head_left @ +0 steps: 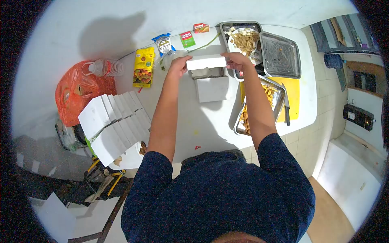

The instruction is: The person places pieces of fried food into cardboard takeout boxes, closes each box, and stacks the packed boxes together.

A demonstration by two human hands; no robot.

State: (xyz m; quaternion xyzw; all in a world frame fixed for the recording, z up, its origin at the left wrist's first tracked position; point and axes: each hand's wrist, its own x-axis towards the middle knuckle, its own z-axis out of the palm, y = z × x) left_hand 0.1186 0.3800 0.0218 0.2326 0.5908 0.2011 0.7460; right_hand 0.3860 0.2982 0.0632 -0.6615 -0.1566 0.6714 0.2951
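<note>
A white cardboard box (212,90) stands on the table in front of me, its inside partly showing grey between the near panel and a raised far flap. My left hand (179,67) grips the left end of that flap. At the flap's right end, the fingers of my right hand (238,62) are closed on the cardboard; some of them are hidden. Just beyond my right hand lies a plate of light brown chopped food (245,42) in a metal tray. Under my right forearm is another metal tray (279,106) with yellow-orange strips in it.
Several white folded boxes (117,121) are stacked at the left edge. Behind them are a red plastic bag (67,91) and a clear bottle (107,68). A yellow packet (144,67) lies farther in. On the right, a knife (287,107) rests on a yellow board (295,91), near an upturned tray (280,54).
</note>
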